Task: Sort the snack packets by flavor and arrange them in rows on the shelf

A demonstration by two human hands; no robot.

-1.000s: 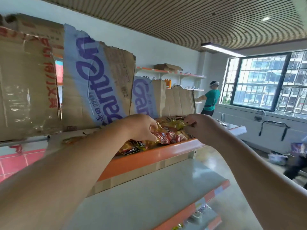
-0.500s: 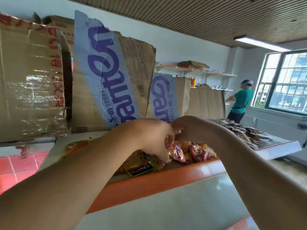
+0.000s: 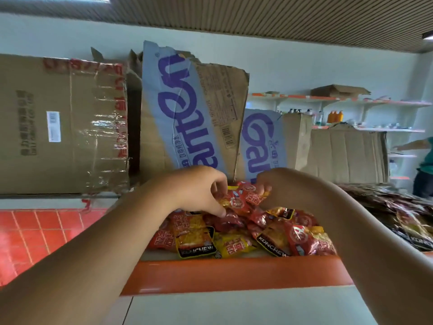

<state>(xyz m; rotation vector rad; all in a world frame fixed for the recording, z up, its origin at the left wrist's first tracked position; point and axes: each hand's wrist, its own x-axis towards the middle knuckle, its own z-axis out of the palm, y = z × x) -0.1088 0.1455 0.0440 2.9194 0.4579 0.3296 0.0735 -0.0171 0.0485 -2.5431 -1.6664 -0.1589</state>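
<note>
Pinching red packets | left hand fingers curled on them | right hand fingers clamped too | above shelf

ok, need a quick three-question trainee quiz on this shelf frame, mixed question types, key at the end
1. True or false: the loose pile of red and yellow foil snack packets lies on the floor.
2. What stands behind the pile? A: torn brown cardboard boxes; B: glass jars; C: a fridge.
3. Which hand pinches the small red packets held above the pile?
Key: 1 false, it lies on the orange-lipped metal shelf. 2 A. 3 both, left hand and right hand.
</note>
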